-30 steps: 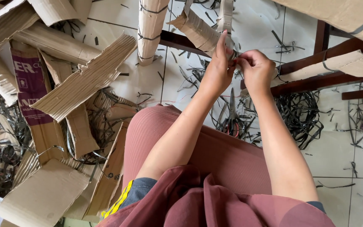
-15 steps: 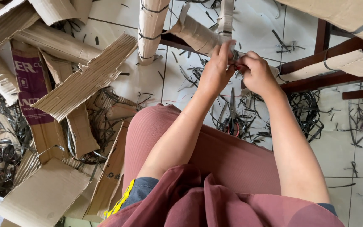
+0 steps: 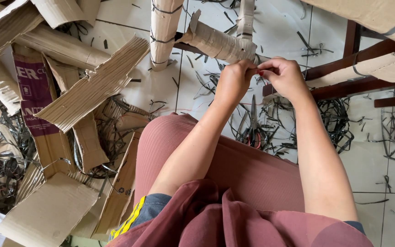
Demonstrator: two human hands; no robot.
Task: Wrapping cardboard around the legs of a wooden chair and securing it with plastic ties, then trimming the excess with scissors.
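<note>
White floor tiles (image 3: 161, 87) lie under a litter of black plastic strap offcuts (image 3: 330, 123). Both hands meet at the end of a cardboard-wrapped wooden rail (image 3: 218, 43): the left hand (image 3: 234, 82) and the right hand (image 3: 284, 77) have fingertips pressed together, pinching something too small to make out, just below the wrapping. Scissors (image 3: 253, 123) lie on the floor beneath the hands. Further left sits a heap of torn corrugated cardboard (image 3: 92, 87), and dark wooden furniture bars (image 3: 357, 84) cross at right.

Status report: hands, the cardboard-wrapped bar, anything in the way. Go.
Left hand and right hand pinched together at end of cardboard-wrapped bar. Black strap scraps and pliers on floor beneath.
</note>
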